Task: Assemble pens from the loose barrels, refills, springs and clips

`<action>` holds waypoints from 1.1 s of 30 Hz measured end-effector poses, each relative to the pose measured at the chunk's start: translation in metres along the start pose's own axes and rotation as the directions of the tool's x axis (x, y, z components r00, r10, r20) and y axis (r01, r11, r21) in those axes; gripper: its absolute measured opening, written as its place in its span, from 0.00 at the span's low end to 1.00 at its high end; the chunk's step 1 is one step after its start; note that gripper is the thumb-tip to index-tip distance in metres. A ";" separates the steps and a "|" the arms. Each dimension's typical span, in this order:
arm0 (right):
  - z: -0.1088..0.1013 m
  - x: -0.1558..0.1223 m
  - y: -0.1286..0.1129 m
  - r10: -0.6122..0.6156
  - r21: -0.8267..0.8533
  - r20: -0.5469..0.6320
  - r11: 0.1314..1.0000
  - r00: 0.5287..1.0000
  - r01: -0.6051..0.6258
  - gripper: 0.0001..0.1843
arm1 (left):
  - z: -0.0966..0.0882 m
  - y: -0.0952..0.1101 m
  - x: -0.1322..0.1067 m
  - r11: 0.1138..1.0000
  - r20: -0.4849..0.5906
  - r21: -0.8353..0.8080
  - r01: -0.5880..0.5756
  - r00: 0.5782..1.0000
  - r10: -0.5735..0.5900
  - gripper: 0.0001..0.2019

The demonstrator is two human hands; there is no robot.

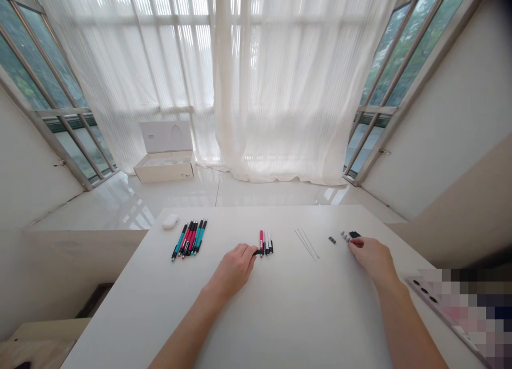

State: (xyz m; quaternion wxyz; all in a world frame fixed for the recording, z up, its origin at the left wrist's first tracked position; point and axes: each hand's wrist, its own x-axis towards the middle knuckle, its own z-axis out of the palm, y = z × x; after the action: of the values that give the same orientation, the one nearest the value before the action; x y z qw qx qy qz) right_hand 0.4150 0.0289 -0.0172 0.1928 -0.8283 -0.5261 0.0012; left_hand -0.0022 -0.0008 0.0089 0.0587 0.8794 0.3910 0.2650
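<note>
My left hand (237, 269) is closed around a short black pen part (258, 253), whose end sticks out past the fingertips. Just beyond it lie a pink pen barrel (262, 240) and white pen barrels (268, 243) with black clips. At the right side of the table, my right hand (373, 257) has thumb and finger pinched together beside small grey cone-shaped pen tips (344, 235). Anything between those fingers is too small to make out. A small cluster of black pieces (354, 234) lies right behind the fingertips. Left of them is a small dark piece (332, 240).
Assembled teal, pink and black pens (189, 239) lie in a row at the left, near a white rounded case (170, 221). Several thin refills (307, 245) rest between my hands. An open box (166, 166) stands by the curtain. A phone-like object (426, 291) is at the right edge.
</note>
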 end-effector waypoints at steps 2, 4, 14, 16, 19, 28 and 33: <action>-0.006 -0.002 -0.007 0.001 0.025 -0.037 1.000 0.999 0.000 0.15 | 0.000 0.000 0.000 1.000 0.013 0.023 -0.008 1.000 0.007 0.11; -0.014 -0.008 -0.023 -0.027 0.097 -0.120 0.995 0.992 0.039 0.17 | 0.000 0.002 -0.001 0.998 0.042 0.064 -0.014 0.999 0.011 0.12; -0.015 -0.109 -0.168 -0.692 0.679 0.158 0.594 0.704 0.431 0.18 | 0.002 0.011 0.001 0.998 0.054 0.012 -0.056 0.997 0.055 0.09; -0.008 -0.121 -0.177 -0.712 0.715 0.186 0.571 0.677 0.403 0.18 | 0.003 0.012 0.001 0.998 0.070 0.022 -0.058 0.996 0.056 0.09; 0.000 -0.126 -0.179 -0.700 0.758 0.220 0.561 0.680 0.332 0.16 | 0.004 0.011 0.001 0.999 0.093 0.036 -0.031 0.995 0.028 0.08; 0.005 -0.121 -0.175 -0.703 0.832 0.160 0.474 0.693 0.289 0.11 | 0.003 0.010 0.001 0.999 0.101 -0.043 0.016 0.995 -0.012 0.07; 0.006 -0.122 -0.176 -0.677 0.809 0.273 0.545 0.683 0.218 0.14 | 0.004 0.011 0.001 0.999 0.121 -0.014 0.034 0.992 -0.032 0.06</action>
State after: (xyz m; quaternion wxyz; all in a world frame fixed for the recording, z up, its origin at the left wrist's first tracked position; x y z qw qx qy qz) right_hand 0.2060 -0.0104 0.0086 0.3318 -0.4685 -0.7157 0.3977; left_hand 0.0074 -0.0070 0.0094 0.0939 0.8868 0.3990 0.2135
